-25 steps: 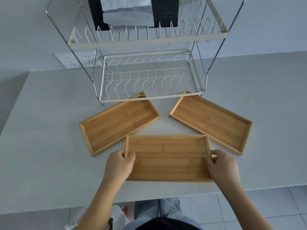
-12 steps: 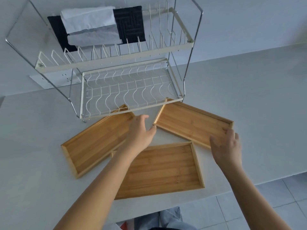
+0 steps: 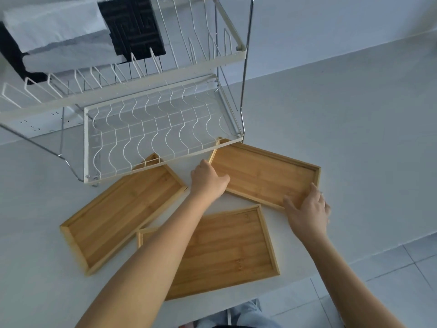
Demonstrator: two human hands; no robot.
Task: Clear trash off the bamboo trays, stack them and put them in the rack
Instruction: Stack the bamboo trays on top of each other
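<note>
Three empty bamboo trays lie on the white table in front of a two-tier wire dish rack (image 3: 151, 138). The right tray (image 3: 264, 174) has its far corner under the rack's front edge. My left hand (image 3: 208, 179) grips its near-left end and my right hand (image 3: 307, 209) grips its near-right corner. The left tray (image 3: 118, 214) lies slanted with its far corner under the rack. The middle tray (image 3: 227, 249) sits nearest me by the table's front edge, partly hidden by my left forearm. No trash shows on any tray.
The rack's upper shelf holds a black mat (image 3: 134, 24) and a white folded cloth (image 3: 56, 31). A white power strip (image 3: 35, 119) lies behind the rack by the wall. The table (image 3: 343, 138) extends to the right; tiled floor (image 3: 402, 256) lies beyond its front edge.
Both hands let go of the middle tray, moved forward and right, and took hold of the right tray. The view shifted right and closer.
</note>
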